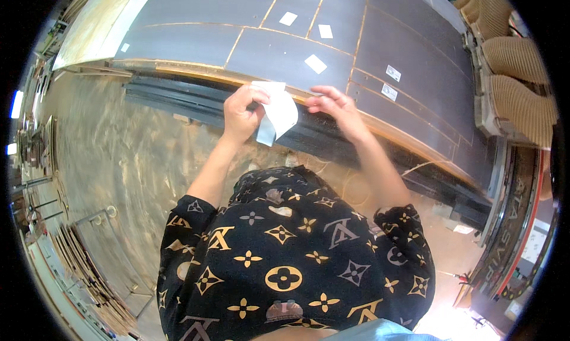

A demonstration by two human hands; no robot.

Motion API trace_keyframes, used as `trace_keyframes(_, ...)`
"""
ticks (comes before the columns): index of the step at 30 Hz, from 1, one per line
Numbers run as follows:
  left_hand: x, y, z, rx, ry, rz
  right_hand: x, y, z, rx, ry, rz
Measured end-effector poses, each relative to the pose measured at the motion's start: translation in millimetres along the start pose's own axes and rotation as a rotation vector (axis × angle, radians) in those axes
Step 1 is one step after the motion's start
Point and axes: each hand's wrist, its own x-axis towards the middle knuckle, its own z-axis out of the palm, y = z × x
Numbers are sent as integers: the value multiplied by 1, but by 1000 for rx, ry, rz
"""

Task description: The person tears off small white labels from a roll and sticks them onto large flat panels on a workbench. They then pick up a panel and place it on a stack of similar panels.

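Observation:
Near the front edge of a dark cut board, my left hand (242, 106) pinches a curled strip of white labels (282, 112), whose pale bluish end hangs down. To its right, my right hand (335, 105) is held up with its fingers apart and slightly bent, slightly blurred, and nothing shows in them. A small gap lies between its fingertips and the strip. Beyond both hands, the dark grey board (196, 44) is cut by pale lines into several panels. A white label (316, 64) lies on the nearest middle panel, and more labels (389, 92) lie on others.
A dark metal rail (178, 100) runs below the board's front edge. On the right stand a machine beam (507, 216) and tan ribbed hoses (516, 97). A pale sheet (98, 26) lies at the far left. Stacked boards (89, 276) lean at the lower left above a dusty floor (113, 145).

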Motion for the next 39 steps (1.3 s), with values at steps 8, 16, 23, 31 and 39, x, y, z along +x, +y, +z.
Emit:
trace_keyframes(8, -10, -5, -46, -167, 23, -108, 4, -23, 99, 96, -8, -60)
trace_keyframes(16, -19, -29, -71, -238, -22, -252, 16, -19, 135, -68, 77, -20)
trace_keyframes(23, -9, -53, -37, -87, -19, -433, 23, -13, 112, -286, 191, -35)
trace_keyframes(31, 28, -97, 34, -58, -8, -654, 72, -11, 9, -211, 291, -29)
trace_keyframes(39, 37, -100, 51, 95, 34, -683, 211, -22, -324, -482, 1051, -118)
